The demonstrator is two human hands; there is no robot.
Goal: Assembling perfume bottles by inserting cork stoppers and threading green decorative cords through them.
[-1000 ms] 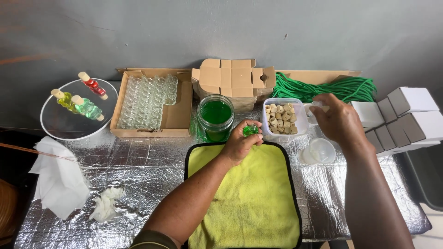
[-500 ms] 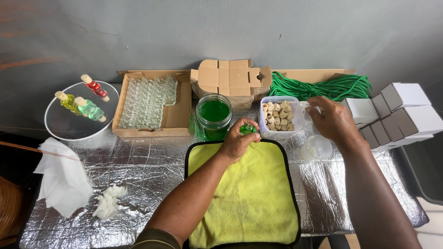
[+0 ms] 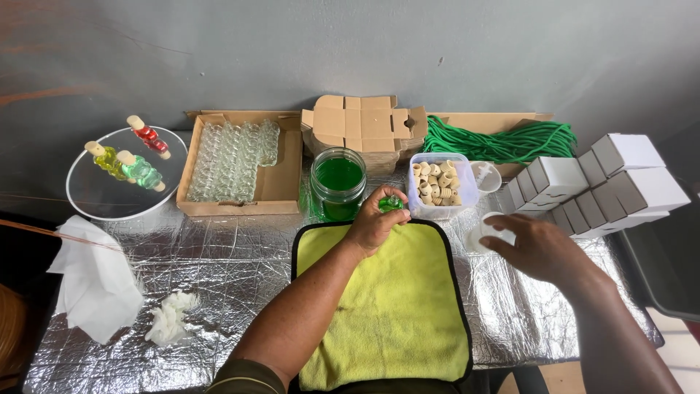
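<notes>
My left hand (image 3: 375, 225) is closed around a small glass bottle of green liquid (image 3: 391, 203), held upright at the far edge of a yellow cloth (image 3: 386, 306). Just behind it stands a glass jar of green liquid (image 3: 338, 184). My right hand (image 3: 536, 246) hovers palm down over the foil to the right, its fingers loosely curled at a small white cup (image 3: 483, 232); whether it grips the cup is unclear. A clear tub of cork stoppers (image 3: 440, 186) sits between the two hands, further back.
A cardboard tray of empty small bottles (image 3: 235, 162) sits back left, flat cardboard boxes (image 3: 363, 125) and green cord (image 3: 499, 142) behind. White boxes (image 3: 601, 182) are stacked at right. A round mirror tray (image 3: 124, 175) holds three filled bottles. White tissue (image 3: 91, 277) lies left on the foil-covered table (image 3: 233, 255).
My right hand has drawn back from the tub of corks toward me and now sits lower right, by the white cup. My left hand still holds the green bottle in the same place.
</notes>
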